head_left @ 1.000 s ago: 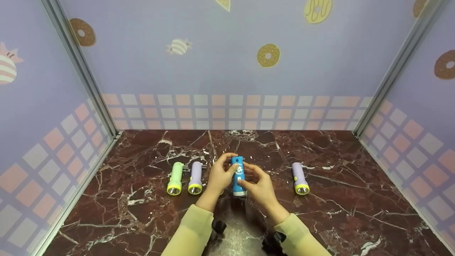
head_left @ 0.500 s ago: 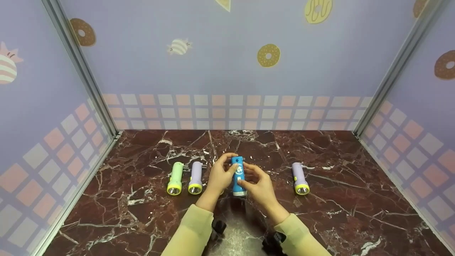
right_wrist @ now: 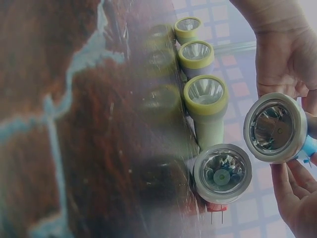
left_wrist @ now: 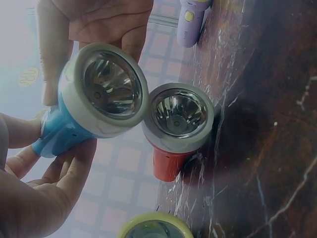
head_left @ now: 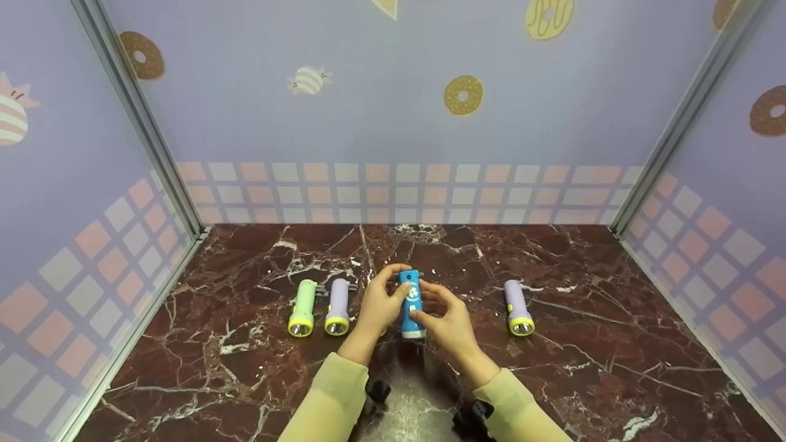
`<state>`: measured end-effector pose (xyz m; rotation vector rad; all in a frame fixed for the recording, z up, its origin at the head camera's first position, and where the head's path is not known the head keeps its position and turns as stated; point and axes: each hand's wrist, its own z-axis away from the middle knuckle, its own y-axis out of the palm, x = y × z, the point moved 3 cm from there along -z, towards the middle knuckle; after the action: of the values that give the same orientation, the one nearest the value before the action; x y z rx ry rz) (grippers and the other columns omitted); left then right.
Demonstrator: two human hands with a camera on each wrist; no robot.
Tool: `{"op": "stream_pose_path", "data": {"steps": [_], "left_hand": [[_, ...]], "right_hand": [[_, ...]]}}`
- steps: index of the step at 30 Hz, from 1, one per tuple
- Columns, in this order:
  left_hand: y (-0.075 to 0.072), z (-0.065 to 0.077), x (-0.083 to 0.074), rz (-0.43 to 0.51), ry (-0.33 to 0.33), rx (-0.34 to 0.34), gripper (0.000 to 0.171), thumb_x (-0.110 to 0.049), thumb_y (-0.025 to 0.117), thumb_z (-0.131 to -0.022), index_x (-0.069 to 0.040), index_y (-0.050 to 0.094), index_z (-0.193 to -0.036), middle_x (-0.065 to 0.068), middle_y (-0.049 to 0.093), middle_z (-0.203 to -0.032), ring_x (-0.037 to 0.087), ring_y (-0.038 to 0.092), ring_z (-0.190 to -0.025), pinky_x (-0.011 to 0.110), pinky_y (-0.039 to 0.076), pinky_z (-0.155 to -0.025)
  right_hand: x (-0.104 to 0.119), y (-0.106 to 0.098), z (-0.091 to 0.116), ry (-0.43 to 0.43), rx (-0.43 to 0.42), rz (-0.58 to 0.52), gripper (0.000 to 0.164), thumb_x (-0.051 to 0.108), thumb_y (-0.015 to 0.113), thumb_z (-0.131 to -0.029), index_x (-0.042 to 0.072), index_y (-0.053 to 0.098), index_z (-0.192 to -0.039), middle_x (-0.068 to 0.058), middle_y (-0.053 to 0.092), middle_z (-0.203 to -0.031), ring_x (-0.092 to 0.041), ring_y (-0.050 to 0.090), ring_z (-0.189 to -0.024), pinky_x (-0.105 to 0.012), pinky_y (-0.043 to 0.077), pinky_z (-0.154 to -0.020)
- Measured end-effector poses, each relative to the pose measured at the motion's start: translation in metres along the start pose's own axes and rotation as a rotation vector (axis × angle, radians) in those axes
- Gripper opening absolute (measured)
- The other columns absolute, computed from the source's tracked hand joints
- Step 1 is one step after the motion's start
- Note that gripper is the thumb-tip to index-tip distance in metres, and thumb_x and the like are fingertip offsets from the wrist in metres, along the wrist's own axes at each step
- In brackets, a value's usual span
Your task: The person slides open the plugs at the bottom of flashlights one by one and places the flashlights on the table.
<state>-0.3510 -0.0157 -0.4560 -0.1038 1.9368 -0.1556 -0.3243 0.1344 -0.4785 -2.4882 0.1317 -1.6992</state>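
Both hands hold a blue flashlight (head_left: 412,296) with a white lens rim, lens end toward the person. My left hand (head_left: 382,302) grips its far part, thumb on top near the printed label. From the right, my right hand (head_left: 453,316) pinches the body nearer the lens, thumb close to the switch. In the left wrist view the white-rimmed lens (left_wrist: 115,84) appears above the table. A red flashlight (left_wrist: 168,164) lies below it, hidden by the hands in the head view.
Left of the hands lie a green flashlight (head_left: 305,301) and a purple flashlight (head_left: 339,301). Another purple flashlight (head_left: 516,301) lies to the right. In the right wrist view a pale yellow-rimmed flashlight (right_wrist: 210,126) is beside the red one. Patterned walls enclose the marble table (head_left: 614,344).
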Motion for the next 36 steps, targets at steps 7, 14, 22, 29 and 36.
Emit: {"op": "stream_pose_path", "data": {"steps": [7, 14, 22, 29, 36], "left_hand": [[-0.0004, 0.0001, -0.0016, -0.007, -0.010, 0.006, 0.032, 0.002, 0.066, -0.091, 0.001, 0.066, -0.124, 0.026, 0.070, -0.115, 0.020, 0.063, -0.080, 0.032, 0.053, -0.074], [-0.0003, 0.0000, -0.0017, -0.005, -0.011, 0.005, 0.032, 0.002, 0.066, -0.092, 0.001, 0.066, -0.123, 0.027, 0.070, -0.115, 0.022, 0.064, -0.080, 0.032, 0.054, -0.073], [-0.0007, 0.0006, -0.0042, -0.032, -0.010, 0.021, 0.030, 0.001, 0.064, -0.093, 0.000, 0.066, -0.124, 0.026, 0.070, -0.115, 0.021, 0.067, -0.084, 0.029, 0.056, -0.074], [-0.0006, -0.0006, -0.0029, -0.029, -0.024, 0.026, 0.032, 0.002, 0.063, -0.094, 0.002, 0.065, -0.126, 0.025, 0.070, -0.115, 0.018, 0.064, -0.081, 0.029, 0.054, -0.074], [-0.0007, 0.0002, -0.0038, -0.014, -0.010, 0.036, 0.031, 0.002, 0.062, -0.094, 0.001, 0.065, -0.124, 0.026, 0.069, -0.115, 0.017, 0.064, -0.081, 0.027, 0.054, -0.072]], "right_hand": [[-0.0020, 0.0002, -0.0006, -0.016, 0.006, 0.009, 0.056, -0.003, 0.081, -0.082, -0.003, 0.063, -0.134, -0.028, 0.071, -0.118, -0.038, 0.071, -0.105, -0.032, 0.060, -0.087], [-0.0010, 0.0001, -0.0003, -0.016, 0.011, 0.013, 0.055, -0.001, 0.081, -0.082, -0.003, 0.062, -0.134, -0.028, 0.072, -0.117, -0.037, 0.072, -0.102, -0.029, 0.060, -0.086], [-0.0004, 0.0002, 0.0007, -0.022, 0.018, 0.009, 0.054, -0.002, 0.080, -0.083, -0.004, 0.062, -0.134, -0.028, 0.071, -0.118, -0.037, 0.071, -0.105, -0.035, 0.061, -0.088], [-0.0012, 0.0001, 0.0006, -0.031, 0.018, 0.010, 0.055, -0.002, 0.081, -0.082, -0.004, 0.062, -0.134, -0.028, 0.071, -0.118, -0.037, 0.072, -0.104, -0.037, 0.061, -0.088], [0.0002, 0.0005, 0.0010, -0.024, 0.017, 0.021, 0.055, -0.001, 0.081, -0.082, -0.004, 0.062, -0.133, -0.028, 0.071, -0.118, -0.036, 0.073, -0.100, -0.033, 0.061, -0.087]]}}
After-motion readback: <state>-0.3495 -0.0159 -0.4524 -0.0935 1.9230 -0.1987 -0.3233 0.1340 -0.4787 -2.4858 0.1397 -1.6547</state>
